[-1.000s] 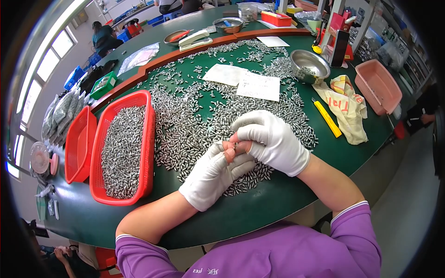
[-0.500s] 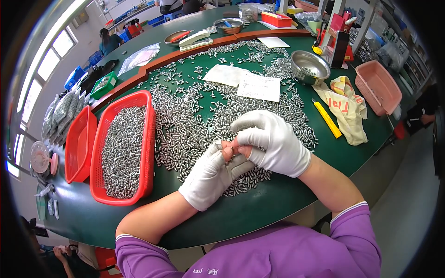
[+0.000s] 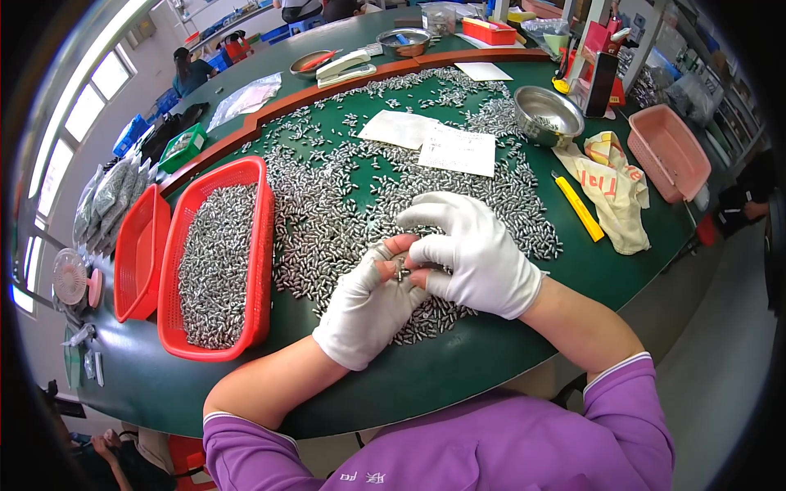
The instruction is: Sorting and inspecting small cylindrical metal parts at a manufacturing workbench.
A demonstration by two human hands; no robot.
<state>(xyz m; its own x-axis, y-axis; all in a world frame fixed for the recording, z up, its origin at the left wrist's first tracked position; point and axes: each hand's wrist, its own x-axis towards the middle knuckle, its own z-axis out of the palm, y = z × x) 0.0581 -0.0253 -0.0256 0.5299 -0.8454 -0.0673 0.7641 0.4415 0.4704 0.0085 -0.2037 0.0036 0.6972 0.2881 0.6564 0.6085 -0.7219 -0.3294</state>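
Observation:
Small silvery, bullet-shaped metal parts (image 3: 315, 266) lie in a wide scatter over the green table. Just above their near edge, my two hands meet in white gloves with bare thumb and fingertips. My left hand (image 3: 364, 311) is curled with its thumb and fingers around a few of the metal parts (image 3: 401, 270). My right hand (image 3: 479, 258) bends over from the right, its thumb and finger closed close beside those parts. Whatever its fingertips pinch is hidden. Left of my hands stands a red perforated basket (image 3: 264, 245) heaped with the same parts.
A second red basket (image 3: 135, 262) stands farther left. Papers (image 3: 458, 152) lie on the scattered parts. To the right are a metal bowl (image 3: 524, 102), a yellow cutter knife (image 3: 580, 211), a cloth (image 3: 626, 221) and a pink basket (image 3: 671, 147). A brown wooden rail (image 3: 327, 94) borders the far side.
My fingertips have come slightly apart, and small metal parts now show between them. The right hand has shifted a little to the left; the left hand has opened slightly.

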